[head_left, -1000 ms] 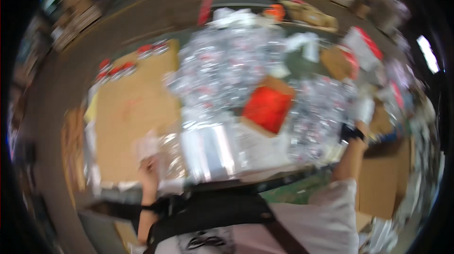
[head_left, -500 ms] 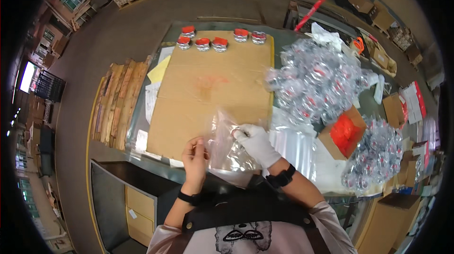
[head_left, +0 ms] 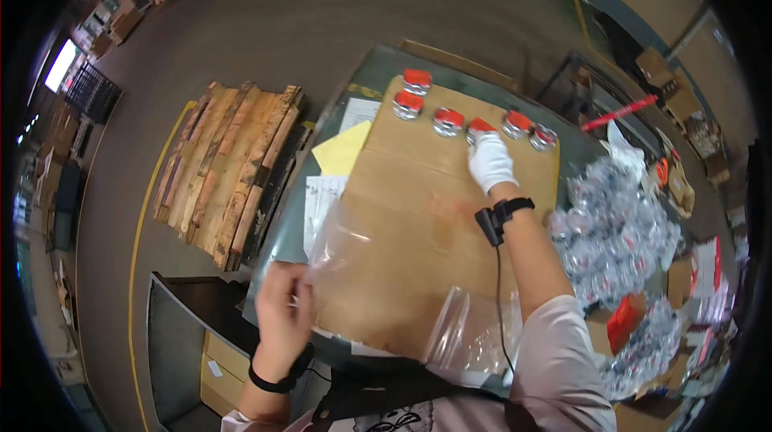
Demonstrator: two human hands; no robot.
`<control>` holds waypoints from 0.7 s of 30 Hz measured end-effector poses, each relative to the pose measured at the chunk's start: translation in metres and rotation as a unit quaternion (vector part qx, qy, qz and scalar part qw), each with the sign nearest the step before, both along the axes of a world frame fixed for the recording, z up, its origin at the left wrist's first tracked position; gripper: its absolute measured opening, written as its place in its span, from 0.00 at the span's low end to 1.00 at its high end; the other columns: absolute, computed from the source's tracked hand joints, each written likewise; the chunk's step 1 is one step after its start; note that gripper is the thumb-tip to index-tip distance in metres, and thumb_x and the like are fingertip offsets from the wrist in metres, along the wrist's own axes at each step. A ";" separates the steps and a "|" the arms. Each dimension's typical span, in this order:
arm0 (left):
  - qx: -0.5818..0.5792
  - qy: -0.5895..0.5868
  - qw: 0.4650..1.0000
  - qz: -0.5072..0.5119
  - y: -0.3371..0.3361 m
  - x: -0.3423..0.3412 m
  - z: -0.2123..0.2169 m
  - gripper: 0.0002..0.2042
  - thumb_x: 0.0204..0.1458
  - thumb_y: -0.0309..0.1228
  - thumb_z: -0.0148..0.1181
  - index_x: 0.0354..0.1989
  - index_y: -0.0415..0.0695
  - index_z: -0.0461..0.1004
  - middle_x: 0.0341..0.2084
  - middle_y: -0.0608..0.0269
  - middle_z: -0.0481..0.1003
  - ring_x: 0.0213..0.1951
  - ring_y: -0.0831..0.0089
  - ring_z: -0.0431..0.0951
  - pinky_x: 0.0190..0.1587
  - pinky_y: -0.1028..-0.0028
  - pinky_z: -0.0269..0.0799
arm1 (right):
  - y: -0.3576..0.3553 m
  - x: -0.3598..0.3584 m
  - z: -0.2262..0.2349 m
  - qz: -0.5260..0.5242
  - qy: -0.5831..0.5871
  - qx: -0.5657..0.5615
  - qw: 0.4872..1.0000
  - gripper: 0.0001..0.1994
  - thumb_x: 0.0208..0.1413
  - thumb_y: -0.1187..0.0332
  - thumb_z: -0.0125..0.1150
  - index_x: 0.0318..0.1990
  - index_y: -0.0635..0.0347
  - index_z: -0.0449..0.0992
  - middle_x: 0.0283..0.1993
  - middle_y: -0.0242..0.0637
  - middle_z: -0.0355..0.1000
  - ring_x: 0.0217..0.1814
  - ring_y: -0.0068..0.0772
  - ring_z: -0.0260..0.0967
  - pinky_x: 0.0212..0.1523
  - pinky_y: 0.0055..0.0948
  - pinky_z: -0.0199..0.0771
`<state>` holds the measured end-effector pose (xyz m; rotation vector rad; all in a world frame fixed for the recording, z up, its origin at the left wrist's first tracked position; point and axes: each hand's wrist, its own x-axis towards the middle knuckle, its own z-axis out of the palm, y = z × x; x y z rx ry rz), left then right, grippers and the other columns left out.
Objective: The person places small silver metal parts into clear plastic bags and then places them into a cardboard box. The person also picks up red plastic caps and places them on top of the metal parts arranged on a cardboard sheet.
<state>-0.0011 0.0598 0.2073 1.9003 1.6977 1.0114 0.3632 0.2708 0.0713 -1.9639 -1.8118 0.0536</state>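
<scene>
My bare left hand (head_left: 285, 303) pinches the edge of a clear plastic bag (head_left: 334, 243) over the left side of a brown cardboard sheet (head_left: 394, 215). Far out across the sheet, my white-gloved right hand (head_left: 491, 163) closes on a round silver part with a red top (head_left: 479, 124); its fingertips are partly hidden. This part belongs to a row along the sheet's far edge, with a similar part (head_left: 448, 121) to its left and another part (head_left: 516, 123) to its right. Clear flat bags (head_left: 474, 331) lie by the near edge.
Bagged silver parts form a large heap (head_left: 615, 231) on the right, above a second heap (head_left: 647, 352). Between them stands a small carton with red material (head_left: 626, 323). Papers (head_left: 346, 147) lie left of the sheet. A wooden pallet (head_left: 229, 167) is on the floor beyond.
My right hand has left the bag and reached far forward to the row of parts. My left hand has moved left with the bag. The whole view has turned and shifted.
</scene>
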 end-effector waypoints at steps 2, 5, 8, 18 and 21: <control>-0.054 0.024 0.998 -0.024 0.015 0.015 -0.008 0.04 0.49 0.20 0.58 0.33 0.38 0.72 0.28 0.52 0.71 0.27 0.58 0.74 0.29 0.68 0.71 | 0.037 0.013 -0.017 -0.019 -0.087 -0.107 0.990 0.10 0.54 0.71 0.47 0.41 0.57 0.74 0.45 0.53 0.73 0.46 0.52 0.74 0.45 0.47 0.74; -0.183 -0.051 0.980 -0.061 0.032 0.025 -0.085 0.04 0.48 0.23 0.58 0.33 0.39 0.72 0.27 0.48 0.74 0.29 0.51 0.76 0.31 0.61 0.72 | 0.058 0.018 -0.016 0.003 -0.130 -0.183 0.974 0.11 0.56 0.65 0.49 0.40 0.60 0.76 0.44 0.52 0.75 0.47 0.51 0.74 0.46 0.48 0.74; -0.216 -0.051 0.973 -0.061 0.030 0.044 -0.137 0.07 0.51 0.29 0.58 0.33 0.39 0.73 0.25 0.46 0.75 0.29 0.49 0.77 0.34 0.58 0.73 | 0.040 0.032 -0.018 0.007 -0.168 -0.194 0.966 0.13 0.58 0.64 0.49 0.41 0.62 0.76 0.40 0.50 0.76 0.42 0.51 0.76 0.42 0.47 0.75; -0.209 -0.395 0.894 -0.028 -0.007 0.077 -0.221 0.10 0.61 0.30 0.50 0.41 0.37 0.75 0.22 0.58 0.76 0.24 0.69 0.72 0.32 0.68 0.71 | -0.210 -0.148 0.002 0.132 0.444 -0.196 0.865 0.14 0.57 0.71 0.58 0.49 0.67 0.69 0.42 0.42 0.74 0.39 0.30 0.73 0.39 0.31 0.76; -0.325 -0.445 0.824 0.135 -0.008 0.053 -0.179 0.09 0.61 0.27 0.50 0.41 0.37 0.75 0.26 0.62 0.76 0.27 0.75 0.72 0.32 0.71 0.71 | -0.240 -0.159 -0.023 0.195 0.155 -0.122 0.961 0.17 0.56 0.67 0.59 0.49 0.69 0.69 0.43 0.48 0.74 0.38 0.39 0.76 0.38 0.36 0.76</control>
